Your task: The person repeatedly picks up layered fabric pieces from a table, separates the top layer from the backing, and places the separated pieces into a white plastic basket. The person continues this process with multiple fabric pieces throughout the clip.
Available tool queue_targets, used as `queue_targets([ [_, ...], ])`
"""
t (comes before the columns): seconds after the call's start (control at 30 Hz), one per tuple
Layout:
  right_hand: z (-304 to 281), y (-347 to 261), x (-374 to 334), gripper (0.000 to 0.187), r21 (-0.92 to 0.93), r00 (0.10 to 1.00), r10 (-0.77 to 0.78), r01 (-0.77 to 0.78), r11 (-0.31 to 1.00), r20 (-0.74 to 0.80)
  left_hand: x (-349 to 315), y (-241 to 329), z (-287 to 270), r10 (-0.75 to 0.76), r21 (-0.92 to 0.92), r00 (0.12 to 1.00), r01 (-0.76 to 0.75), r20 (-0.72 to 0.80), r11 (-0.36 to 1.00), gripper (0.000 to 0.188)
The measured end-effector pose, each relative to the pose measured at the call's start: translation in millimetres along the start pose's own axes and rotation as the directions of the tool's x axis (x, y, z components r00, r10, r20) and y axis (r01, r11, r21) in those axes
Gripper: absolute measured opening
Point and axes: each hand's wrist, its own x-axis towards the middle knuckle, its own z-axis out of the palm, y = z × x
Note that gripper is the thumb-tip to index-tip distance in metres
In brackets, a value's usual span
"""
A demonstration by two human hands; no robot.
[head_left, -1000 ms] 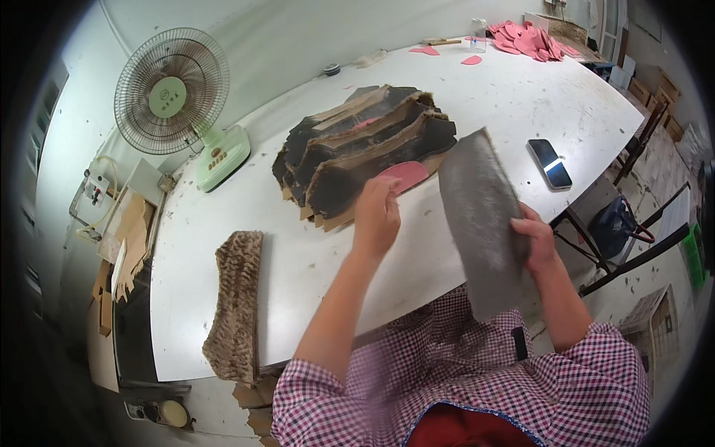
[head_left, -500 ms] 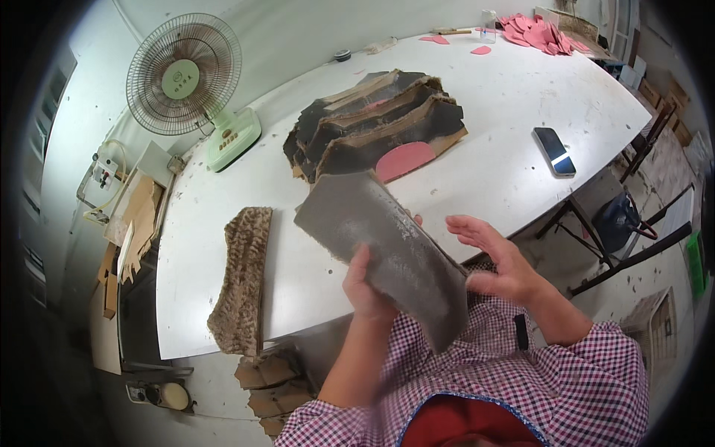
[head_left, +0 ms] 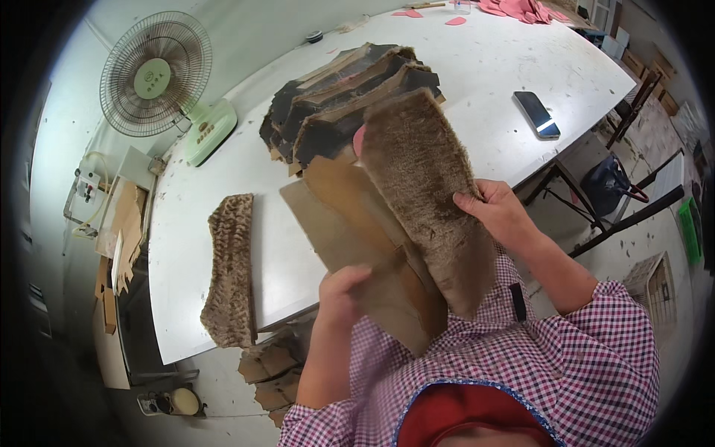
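Observation:
A brown fur piece [head_left: 421, 171], pile side up, is pinched at its right edge by my right hand [head_left: 499, 212], thumb on top. Beside it, a flat tan-and-brown sheet [head_left: 346, 223] slants toward my body. At that sheet's left edge, my left hand [head_left: 342, 294] is slightly blurred; its thumb lies over the sheet and the other fingers are hidden. Both pieces are up off the white table [head_left: 298, 261], overlapping where they meet. Another long fur piece [head_left: 229, 268] lies on the table's left part, its near end at the edge.
Behind the held pieces is a stack of dark-backed pieces [head_left: 335, 97]. A green fan [head_left: 208, 134] stands at the far left, a phone [head_left: 536, 115] lies to the right, and pink cutouts [head_left: 514, 9] are at the back. Brown pieces [head_left: 272, 369] sit below the table's front edge.
The grey-backed piece has been turned, and fur now shows under my right hand, which has closed on it. The tan-and-brown sheet has come into sight by my left hand. The view has shifted.

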Motion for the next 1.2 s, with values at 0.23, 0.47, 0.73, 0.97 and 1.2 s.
queue_targets([
  [0.23, 7.5, 21.6, 5.1, 0.021, -0.298, 0.984, -0.167, 0.143, 0.944, -0.057, -19.7, -18.9, 30.3, 0.108, -0.246, 0.990, -0.081, 0.096, 0.966, 0.064],
  [0.47, 45.7, 58.9, 9.4, 0.024, 0.060, 0.985, 0.044, -0.054, 0.997, 0.166, -22.8, -33.0, 45.9, 0.122, -0.189, 0.986, -0.099, 0.116, 0.977, 0.072],
  [0.73, 26.7, 49.9, 21.5, 0.020, -0.447, 0.970, -0.242, 0.206, 0.870, -0.025, -25.1, -29.9, 54.1, 0.211, -0.158, 0.977, -0.205, 0.019, 0.966, 0.058],
  [0.97, 30.9, -26.8, -35.3, 0.018, -0.567, 0.806, -0.579, 0.535, 0.627, 0.121, -26.4, -35.3, 55.2, 0.238, 0.014, 0.971, -0.238, -0.033, 0.971, 0.065],
  [1.2, 29.5, -33.0, -36.0, 0.020, -0.371, 0.910, -0.374, 0.414, 0.831, 0.179, -29.5, -31.4, 55.4, 0.272, -0.063, 0.956, -0.266, 0.108, 0.962, 0.066],
])
